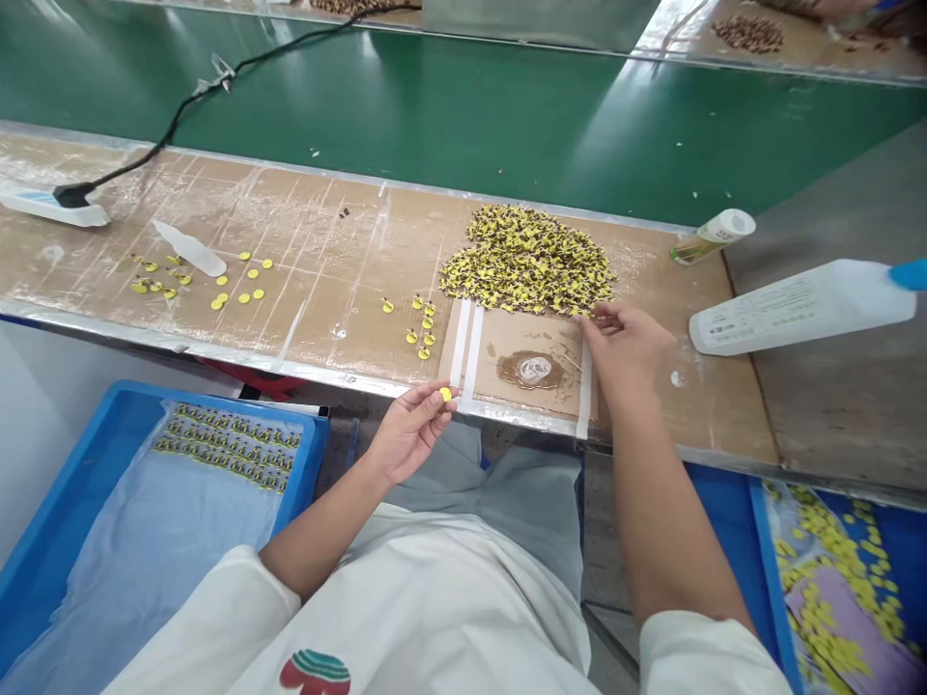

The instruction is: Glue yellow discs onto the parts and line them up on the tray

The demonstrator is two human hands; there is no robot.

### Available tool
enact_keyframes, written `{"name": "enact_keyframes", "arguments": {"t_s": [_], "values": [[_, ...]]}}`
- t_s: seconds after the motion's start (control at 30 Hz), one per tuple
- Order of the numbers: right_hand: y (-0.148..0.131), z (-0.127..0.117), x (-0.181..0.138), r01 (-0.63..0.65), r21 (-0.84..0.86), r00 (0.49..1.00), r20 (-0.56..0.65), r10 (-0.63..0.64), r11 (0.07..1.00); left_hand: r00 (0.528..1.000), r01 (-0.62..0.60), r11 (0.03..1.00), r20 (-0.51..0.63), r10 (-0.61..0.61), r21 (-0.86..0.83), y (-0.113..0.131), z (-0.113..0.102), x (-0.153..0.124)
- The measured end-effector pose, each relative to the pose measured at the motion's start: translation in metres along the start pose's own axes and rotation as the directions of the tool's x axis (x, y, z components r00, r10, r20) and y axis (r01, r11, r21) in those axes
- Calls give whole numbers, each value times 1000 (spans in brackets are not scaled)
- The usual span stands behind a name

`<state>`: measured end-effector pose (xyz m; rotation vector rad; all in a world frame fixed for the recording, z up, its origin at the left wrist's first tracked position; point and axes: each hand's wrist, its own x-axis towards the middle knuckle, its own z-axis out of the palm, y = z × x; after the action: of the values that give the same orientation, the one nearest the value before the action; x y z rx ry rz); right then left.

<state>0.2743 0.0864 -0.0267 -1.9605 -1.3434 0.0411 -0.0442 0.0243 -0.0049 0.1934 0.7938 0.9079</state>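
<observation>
Yellow-and-dark pieces [532,259] lie heaped wide at ten o'clock from the nearer right hand [629,340], held narrow; I cannot tell if it grips one. The left hand [412,431] pinches a yellow disc [446,394].

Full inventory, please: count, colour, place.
Table: one, brown, middle
Pile: one, yellow-black, centre
Pieces: seven, yellow-black, left of pile
Discs: several, yellow, table's left
Unclear object: one, whitish, beside discs
Puddle: one, brown, near pile
Canister: one, white, table's right
Bottle: one, white, right
Power strip: one, white, left
Cable: one, black, left
Belt: one, green, beyond table
Trays: at least two, blue, bottom corners
Heaps: two, brown, beyond belt
Shirt: one, white, bottom
Left hand: one, holding yellow disc, table edge
Right hand: one, at pile's edge
</observation>
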Motion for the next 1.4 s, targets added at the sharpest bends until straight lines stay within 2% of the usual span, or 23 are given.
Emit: {"name": "enact_keyframes", "arguments": {"t_s": [0.1,0.23,0.3,0.43,0.53,0.63,0.77,0.9,1.0,1.1,1.27,1.33,1.4], "values": [[11,1,13,-64,-30,990,121,67,998,1000,0,1000,-6,0,16,-1,-1,0],[2,-9,25,-53,-136,960,267,88,989,1000,-9,997,15,8,71,0,-1,-1],[-1,-12,31,5,-213,941,331,68,977,999,-21,996,26,19,90,0,0,-1],[1,-13,39,223,-377,920,387,-66,899,999,-47,996,21,45,82,1,1,0],[6,-13,38,291,-376,910,392,-134,880,998,-54,996,15,53,69,0,1,0],[11,-14,33,215,-258,934,336,-121,942,998,-56,996,12,56,74,0,1,1],[13,-16,20,42,-22,982,185,-37,999,998,-62,996,5,61,72,1,2,0],[9,-21,-3,-96,224,995,27,93,970,998,-60,997,16,59,52,2,3,1],[6,-23,-21,-148,230,989,18,148,962,999,-47,999,25,46,20,1,4,2],[2,-22,-35,-156,253,986,-12,164,955,999,-34,999,36,34,-7,-1,5,4],[-19,-15,-60,-141,525,953,-159,260,839,999,-17,1000,35,16,4,-4,9,8],[-30,-11,-73,-98,554,952,-190,240,827,999,-20,1000,39,20,12,-5,11,9],[-41,-7,-84,-26,536,962,-216,166,844,998,-31,999,50,30,18,-6,14,10]]}}
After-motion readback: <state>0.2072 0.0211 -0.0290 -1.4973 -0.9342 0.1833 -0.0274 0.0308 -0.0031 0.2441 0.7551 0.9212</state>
